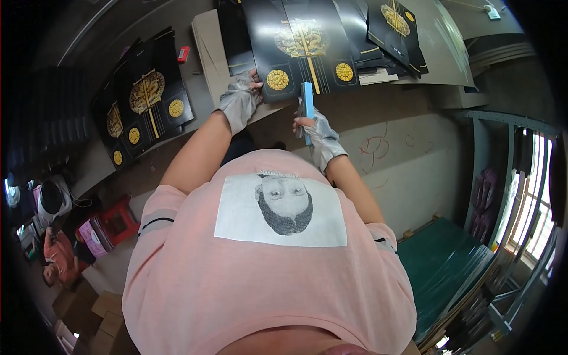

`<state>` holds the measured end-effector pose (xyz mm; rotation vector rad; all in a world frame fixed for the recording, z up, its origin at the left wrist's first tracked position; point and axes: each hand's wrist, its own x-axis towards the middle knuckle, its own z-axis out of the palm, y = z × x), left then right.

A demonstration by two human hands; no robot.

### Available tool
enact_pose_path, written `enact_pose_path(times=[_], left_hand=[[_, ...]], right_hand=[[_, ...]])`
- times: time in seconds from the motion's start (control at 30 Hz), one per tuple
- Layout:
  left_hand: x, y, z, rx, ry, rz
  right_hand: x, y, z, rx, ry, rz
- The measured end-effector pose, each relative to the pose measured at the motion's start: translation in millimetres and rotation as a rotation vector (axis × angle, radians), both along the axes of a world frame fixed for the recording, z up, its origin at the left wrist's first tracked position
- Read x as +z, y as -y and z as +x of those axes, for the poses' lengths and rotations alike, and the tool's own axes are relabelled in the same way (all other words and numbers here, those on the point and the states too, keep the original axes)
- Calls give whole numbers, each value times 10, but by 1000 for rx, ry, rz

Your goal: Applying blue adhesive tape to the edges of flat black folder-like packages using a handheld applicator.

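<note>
A glossy black printed card sheet (284, 65) with gold medallions lies at the near edge of the table. My left hand (238, 100), in a grey fingerless glove, grips its near left corner with the fingers curled at the edge. My right hand (320, 133), gloved alike, is closed around a light blue stapler (307, 102). The stapler's tip meets the near edge of the sheet, beside the gold central stripe. Whether its jaws are around the card cannot be made out.
More black printed sheets lie at the left (147, 92) and in a stack at the right (393, 26). Grey boards (208, 53) and a small red box (183, 54) are on the table (198, 89). Another person (59, 254) is at far left, near cardboard boxes (109, 316).
</note>
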<state>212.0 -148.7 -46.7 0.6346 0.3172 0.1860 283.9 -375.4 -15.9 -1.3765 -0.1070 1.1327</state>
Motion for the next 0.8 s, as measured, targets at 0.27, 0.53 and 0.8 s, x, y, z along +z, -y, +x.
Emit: enact_pose_path(times=[0.27,0.53,0.8], left_hand=[[193,117,245,-33,-342,-199],[383,-110,193,90,-176,154],[259,-305,20,200,-300,190]], right_hand=[[-121,5,70,83,101,-105],[224,133,79,97,267,145],[-131,155,59,187,420,-147]])
